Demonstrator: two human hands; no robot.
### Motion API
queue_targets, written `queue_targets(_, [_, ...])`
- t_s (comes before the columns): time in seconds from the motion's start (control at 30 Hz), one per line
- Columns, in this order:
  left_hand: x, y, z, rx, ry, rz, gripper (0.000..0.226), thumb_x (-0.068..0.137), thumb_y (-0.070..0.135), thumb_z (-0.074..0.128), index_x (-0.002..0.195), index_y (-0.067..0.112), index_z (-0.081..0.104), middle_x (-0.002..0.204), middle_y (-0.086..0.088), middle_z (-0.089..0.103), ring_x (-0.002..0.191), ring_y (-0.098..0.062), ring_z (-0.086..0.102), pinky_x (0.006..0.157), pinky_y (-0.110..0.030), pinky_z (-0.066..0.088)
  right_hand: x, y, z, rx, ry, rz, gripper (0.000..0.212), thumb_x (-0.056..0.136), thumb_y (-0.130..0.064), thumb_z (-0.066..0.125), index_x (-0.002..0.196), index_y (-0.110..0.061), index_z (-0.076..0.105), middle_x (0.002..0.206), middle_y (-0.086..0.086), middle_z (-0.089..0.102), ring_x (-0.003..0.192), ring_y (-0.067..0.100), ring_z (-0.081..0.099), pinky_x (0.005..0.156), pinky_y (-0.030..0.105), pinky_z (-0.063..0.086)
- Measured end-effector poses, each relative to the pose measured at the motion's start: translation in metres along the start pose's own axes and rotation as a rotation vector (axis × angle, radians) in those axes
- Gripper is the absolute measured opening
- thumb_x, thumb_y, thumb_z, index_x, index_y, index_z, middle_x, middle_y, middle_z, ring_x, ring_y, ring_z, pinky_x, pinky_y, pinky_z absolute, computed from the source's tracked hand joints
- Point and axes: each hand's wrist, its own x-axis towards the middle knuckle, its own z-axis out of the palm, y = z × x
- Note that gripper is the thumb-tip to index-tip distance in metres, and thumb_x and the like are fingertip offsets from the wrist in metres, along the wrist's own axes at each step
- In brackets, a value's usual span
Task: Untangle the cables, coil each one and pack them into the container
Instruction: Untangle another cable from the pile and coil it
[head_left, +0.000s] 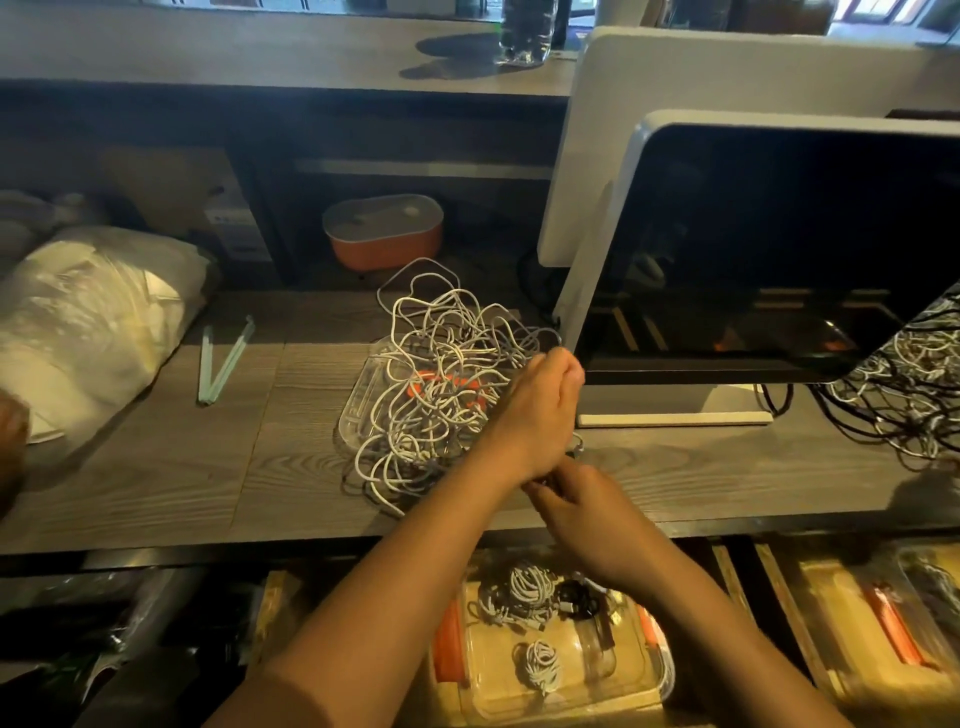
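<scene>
Head view: left hand (540, 410) clenched at the right edge of the cable tangle (436, 374), mid tabletop (208, 467), probably gripping a strand (530, 345). Right hand (576, 504) touching that wrist nearer the front edge, fingers curled, grasp impossible to tell. Container (644, 691) below that edge, closest to the right hand.

Person: bare left hand (535, 410) and bare right hand (592, 525), each on a bare forearm, unclothed as far as the view reaches.

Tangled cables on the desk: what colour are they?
The tangled cables are white, shown best in the head view.
</scene>
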Motion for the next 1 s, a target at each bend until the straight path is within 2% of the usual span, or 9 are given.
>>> queue_targets(0.2, [-0.003,-0.026,-0.019,0.405,-0.171,-0.068,0.033,0.101,0.02,0.033,0.126,0.022,0.055,0.127,-0.003,0.045,0.115,-0.021,0.046,0.09,-0.034,0.04,-0.011,-0.003,-0.051,-0.171,-0.166,0.057,0.01,0.094,-0.025,0.052,0.098,-0.028,0.061,0.081,-0.009,0.058,0.07,0.003,0.057,0.061,0.017,0.044])
queue_targets(0.4, [-0.019,-0.041,-0.02,0.326,-0.315,-0.069,0.044,0.096,0.051,0.03,0.121,0.024,0.056,0.102,0.002,0.048,0.104,-0.019,0.05,0.078,-0.03,0.04,-0.008,0.009,-0.071,0.097,0.068,0.145,0.01,0.091,-0.022,0.056,0.09,-0.027,0.064,0.074,0.004,0.062,0.054,0.011,0.051,0.049,0.021,0.042])
queue_targets(0.5, [-0.03,-0.038,-0.016,0.416,-0.37,-0.091,0.062,0.086,0.065,0.038,0.135,0.027,0.045,0.112,0.001,0.05,0.106,-0.018,0.049,0.078,-0.031,0.039,-0.001,0.01,-0.07,0.037,0.123,0.106,0.011,0.092,-0.02,0.055,0.094,-0.026,0.064,0.081,-0.007,0.062,0.072,0.003,0.057,0.064,0.02,0.047])
queue_targets(0.6, [-0.036,-0.038,-0.01,0.481,-0.379,-0.086,0.044,0.09,0.047,0.052,0.131,0.034,0.049,0.114,-0.003,0.061,0.094,-0.02,0.058,0.076,-0.032,0.047,0.007,0.016,-0.061,0.016,0.173,0.119,0.013,0.094,-0.02,0.052,0.089,-0.028,0.061,0.088,-0.005,0.062,0.084,0.01,0.057,0.077,0.031,0.049])
queue_targets(0.7, [-0.037,-0.038,-0.012,-0.026,-0.395,-0.271,0.039,0.098,0.019,0.044,0.134,0.032,0.047,0.113,-0.009,0.062,0.091,-0.019,0.061,0.084,-0.039,0.053,0.011,0.029,-0.047,0.092,0.235,0.174,0.014,0.094,-0.024,0.052,0.086,-0.022,0.063,0.078,0.002,0.06,0.068,0.012,0.054,0.061,0.028,0.044])
queue_targets(0.77, [-0.039,-0.031,-0.016,-0.49,-0.377,-0.331,0.041,0.099,0.012,0.04,0.139,0.022,0.041,0.134,-0.005,0.053,0.114,-0.011,0.052,0.105,-0.032,0.038,0.011,0.032,-0.032,0.178,0.239,0.205,0.023,0.095,-0.031,0.049,0.081,-0.018,0.062,0.07,0.005,0.058,0.058,0.013,0.049,0.054,0.027,0.039])
queue_targets(0.83, [-0.04,-0.021,-0.015,-0.729,-0.294,-0.29,0.037,0.1,0.015,0.035,0.135,0.02,0.044,0.135,0.004,0.053,0.124,-0.003,0.041,0.107,-0.027,0.025,0.009,0.03,-0.014,0.18,0.164,0.196,0.034,0.096,-0.038,0.04,0.078,-0.016,0.059,0.064,0.002,0.055,0.054,0.009,0.048,0.052,0.023,0.039])
queue_targets(0.9, [-0.035,-0.015,-0.011,-0.844,-0.186,-0.251,0.032,0.101,0.018,0.032,0.125,0.024,0.051,0.112,0.004,0.066,0.115,0.001,0.051,0.102,-0.026,0.031,0.007,0.022,0.004,0.114,0.054,0.13,0.04,0.098,-0.04,0.032,0.077,-0.017,0.057,0.062,-0.003,0.053,0.051,0.002,0.049,0.053,0.018,0.038])
queue_targets(1.0, [-0.026,-0.011,-0.001,-0.601,-0.039,-0.119,0.027,0.101,0.013,0.033,0.11,0.024,0.056,0.075,0.004,0.058,0.071,0.004,0.058,0.072,-0.016,0.044,0.007,0.011,0.015,0.027,0.007,0.029,0.031,0.1,-0.033,0.036,0.079,-0.023,0.056,0.072,-0.006,0.057,0.064,0.004,0.054,0.06,0.02,0.041])
